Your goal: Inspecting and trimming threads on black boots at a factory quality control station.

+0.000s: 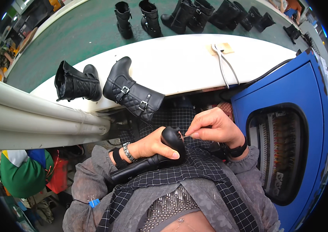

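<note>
A black boot (174, 142) lies across my lap on the checked apron, its rounded foot end up and its shaft toward the lower left. My left hand (152, 144) is closed around the foot part, thumb on the near side. My right hand (219, 127) is closed in a pinch on a thin light strand (186, 136) at the boot's right edge. Whether that strand is thread or a stiff piece is too small to tell. Beyond my hands, on the white ledge, rest a black buckled boot (135, 92) on its side and another quilted boot (79, 82).
Metal pincers (222, 63) lie on the white ledge (164, 58), over a yellowish pad. Several black boots (179, 17) stand on the green belt (82, 38) behind. A blue cabinet (288, 89) borders my right; thick white pipes (36, 116) run along my left.
</note>
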A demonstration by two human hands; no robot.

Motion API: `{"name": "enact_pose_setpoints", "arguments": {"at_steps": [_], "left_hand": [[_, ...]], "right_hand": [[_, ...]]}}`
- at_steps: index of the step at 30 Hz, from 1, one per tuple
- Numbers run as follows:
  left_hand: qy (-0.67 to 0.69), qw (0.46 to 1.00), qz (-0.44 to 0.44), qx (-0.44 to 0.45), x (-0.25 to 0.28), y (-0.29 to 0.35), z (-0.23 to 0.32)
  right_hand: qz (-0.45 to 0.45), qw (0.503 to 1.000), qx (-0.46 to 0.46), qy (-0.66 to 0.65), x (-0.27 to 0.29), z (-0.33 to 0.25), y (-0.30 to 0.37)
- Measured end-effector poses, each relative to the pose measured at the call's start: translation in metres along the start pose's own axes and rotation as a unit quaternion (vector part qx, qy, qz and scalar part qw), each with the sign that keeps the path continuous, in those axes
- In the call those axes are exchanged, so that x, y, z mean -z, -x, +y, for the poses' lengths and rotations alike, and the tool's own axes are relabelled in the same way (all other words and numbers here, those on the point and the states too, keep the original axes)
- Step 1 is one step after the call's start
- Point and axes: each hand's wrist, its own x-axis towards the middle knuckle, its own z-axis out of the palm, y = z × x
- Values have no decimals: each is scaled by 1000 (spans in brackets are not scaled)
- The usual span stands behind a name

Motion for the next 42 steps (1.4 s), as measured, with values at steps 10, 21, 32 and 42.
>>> {"name": "enact_pose_setpoints", "arguments": {"at_steps": [10, 21, 32, 42], "left_hand": [[-11, 1000, -23, 11, -1, -3, -2], [66, 996, -49, 41, -1, -8, -16], [105, 994, -40, 10, 5, -5, -21], [118, 993, -6, -4, 4, 0, -19]], "right_hand": [[-39, 999, 14, 11, 8, 1, -3], [-95, 994, -21, -41, 13, 17, -12], [-13, 942, -56, -330, -19, 61, -12], [47, 869, -38, -492, -48, 72, -14]]}}
